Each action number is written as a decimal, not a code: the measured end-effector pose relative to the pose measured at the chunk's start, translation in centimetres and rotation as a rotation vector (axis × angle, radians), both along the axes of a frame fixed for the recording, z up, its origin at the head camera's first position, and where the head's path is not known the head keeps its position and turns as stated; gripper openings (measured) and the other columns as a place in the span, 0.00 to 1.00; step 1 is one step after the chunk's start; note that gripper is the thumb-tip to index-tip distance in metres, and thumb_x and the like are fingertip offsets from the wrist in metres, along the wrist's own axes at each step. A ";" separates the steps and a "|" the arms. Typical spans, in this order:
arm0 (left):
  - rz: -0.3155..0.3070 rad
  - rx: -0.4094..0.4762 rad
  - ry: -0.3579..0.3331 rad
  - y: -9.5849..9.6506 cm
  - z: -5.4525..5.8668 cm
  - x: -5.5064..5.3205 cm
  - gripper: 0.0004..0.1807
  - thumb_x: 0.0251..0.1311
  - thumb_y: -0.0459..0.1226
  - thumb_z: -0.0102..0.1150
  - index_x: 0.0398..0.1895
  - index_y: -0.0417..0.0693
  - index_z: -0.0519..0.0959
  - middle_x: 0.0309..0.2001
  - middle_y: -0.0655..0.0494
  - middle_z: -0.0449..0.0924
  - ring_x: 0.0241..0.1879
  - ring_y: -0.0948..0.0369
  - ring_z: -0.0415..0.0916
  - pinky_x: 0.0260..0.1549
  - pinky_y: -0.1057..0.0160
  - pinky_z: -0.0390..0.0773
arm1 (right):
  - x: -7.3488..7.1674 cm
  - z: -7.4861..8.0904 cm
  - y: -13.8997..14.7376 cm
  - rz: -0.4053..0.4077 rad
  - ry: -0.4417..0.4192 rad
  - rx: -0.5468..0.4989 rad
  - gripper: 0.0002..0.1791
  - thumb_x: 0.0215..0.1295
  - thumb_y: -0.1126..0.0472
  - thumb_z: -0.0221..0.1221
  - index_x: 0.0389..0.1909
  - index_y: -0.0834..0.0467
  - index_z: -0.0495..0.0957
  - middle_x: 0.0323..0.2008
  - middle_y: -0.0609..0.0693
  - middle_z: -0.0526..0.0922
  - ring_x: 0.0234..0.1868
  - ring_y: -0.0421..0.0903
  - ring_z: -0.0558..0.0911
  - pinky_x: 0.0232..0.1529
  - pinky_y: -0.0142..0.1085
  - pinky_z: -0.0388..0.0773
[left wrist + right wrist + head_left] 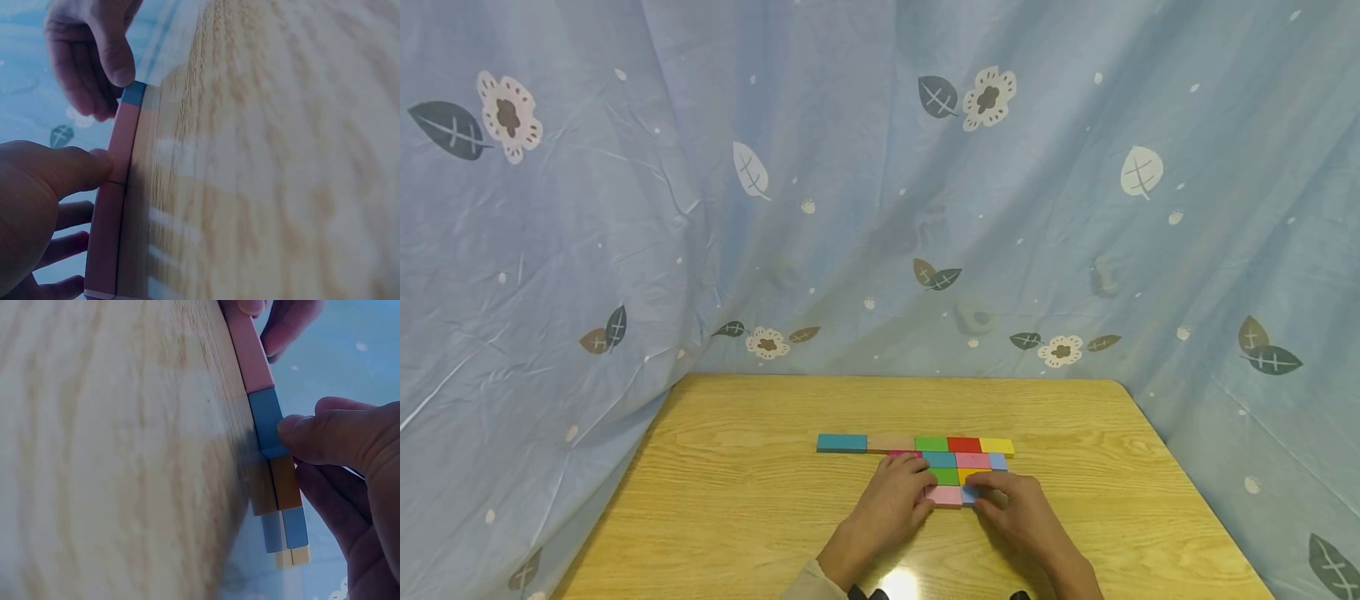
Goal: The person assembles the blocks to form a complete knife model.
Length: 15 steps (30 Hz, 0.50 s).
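Flat coloured blocks lie side by side in rows on the wooden table. My left hand (891, 496) covers the left end of the nearer rows; its thumb touches a pink block (943, 497) in the front row, and its fingers reach over the green block (945, 477) behind. My right hand (1018, 508) is at the right end. Its thumb rests on the end of a light blue block (267, 419), with the index fingertip over the orange block (285, 482) behind it, the two closing round the blue one. Blocks under my left palm are hidden.
The back row holds a long teal block (842, 443) jutting out left, a tan block (891, 444), and green, red and yellow (997, 447) ones. A blue patterned curtain (865, 208) hangs around the wooden table (715, 500).
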<state>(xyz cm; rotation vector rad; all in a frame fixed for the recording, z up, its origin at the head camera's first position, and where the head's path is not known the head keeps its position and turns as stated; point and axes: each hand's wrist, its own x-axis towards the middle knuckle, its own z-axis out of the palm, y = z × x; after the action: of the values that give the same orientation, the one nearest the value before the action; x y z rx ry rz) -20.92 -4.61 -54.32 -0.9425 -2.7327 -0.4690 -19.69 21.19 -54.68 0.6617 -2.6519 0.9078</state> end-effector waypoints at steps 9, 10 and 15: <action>0.004 -0.016 -0.023 0.0 0.2 0.1 0.10 0.73 0.46 0.70 0.53 0.59 0.89 0.61 0.62 0.88 0.69 0.56 0.79 0.71 0.44 0.79 | -0.2 -0.1 0.1 -0.003 -0.015 0.017 0.17 0.56 0.70 0.80 0.47 0.53 0.93 0.45 0.43 0.95 0.50 0.41 0.92 0.51 0.41 0.92; 0.003 -0.015 -0.023 0.0 0.2 0.1 0.10 0.73 0.46 0.70 0.53 0.59 0.89 0.60 0.62 0.88 0.69 0.56 0.79 0.71 0.45 0.79 | -0.2 -0.1 0.1 0.001 -0.011 0.018 0.17 0.56 0.70 0.80 0.47 0.54 0.93 0.45 0.43 0.95 0.49 0.41 0.92 0.51 0.41 0.92; 0.002 -0.009 -0.018 -0.2 0.1 0.0 0.11 0.73 0.46 0.70 0.55 0.58 0.89 0.60 0.63 0.88 0.69 0.57 0.79 0.72 0.46 0.79 | -0.1 0.1 0.1 0.014 -0.005 0.001 0.17 0.58 0.69 0.79 0.47 0.53 0.93 0.45 0.42 0.94 0.49 0.40 0.91 0.50 0.40 0.92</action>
<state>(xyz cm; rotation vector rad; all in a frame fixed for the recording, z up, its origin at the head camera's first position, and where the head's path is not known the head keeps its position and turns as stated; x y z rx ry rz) -20.90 -4.80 -54.25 -0.9420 -2.7539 -0.4671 -19.74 21.33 -54.60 0.6803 -2.6559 0.9132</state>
